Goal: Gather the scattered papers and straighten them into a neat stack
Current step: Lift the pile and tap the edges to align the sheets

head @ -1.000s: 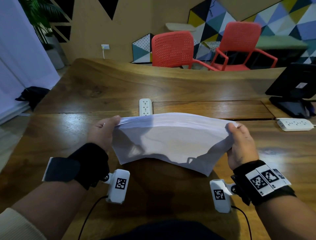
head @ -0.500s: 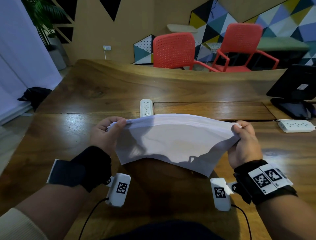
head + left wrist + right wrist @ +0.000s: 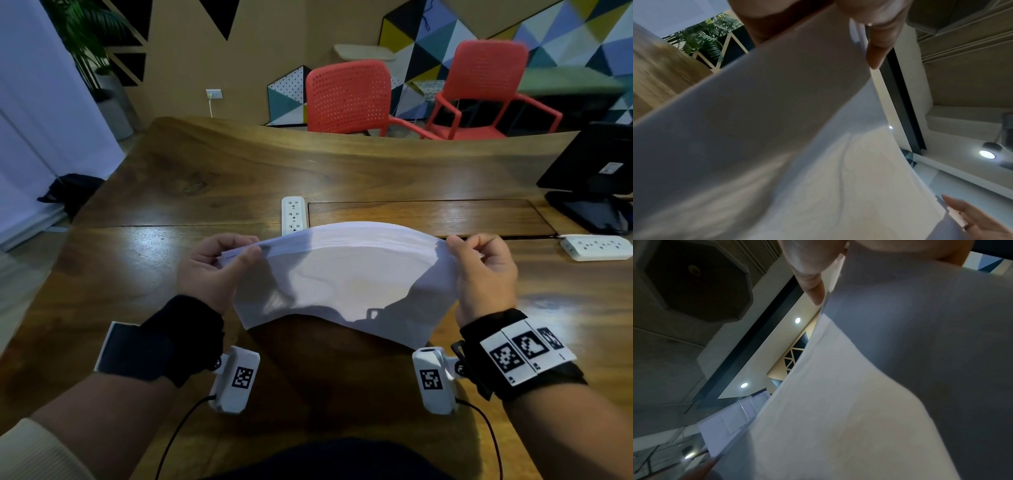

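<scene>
— Now that my fingers have curled in tighter than a moment back, where do the papers (image 3: 346, 274) stand?

— Taking the power strip (image 3: 293, 214) set in the table (image 3: 171, 192) as the mark: my left hand (image 3: 214, 267) is just near-left of it, thumb on my side of the sheets and fingers wrapped over the far side, pinching that end. The left wrist view shows the same, a fingertip hooked over the paper's edge.

— And the bundle itself?

— It hangs in the air just this side of the strip, top edge bowed upward more than it was a second ago, bottom edge drooping toward me, clear of the wood. I'd say all the sheets are gathered; none lie loose on the table that I can see.

— The other end?

— Well to the right of the strip, my right hand (image 3: 484, 274) pinches it, knuckles bent more than before.

— So what's left?

— Squaring, I judge. The top edges look layered but not flush, so tapping them down seems due.
</scene>
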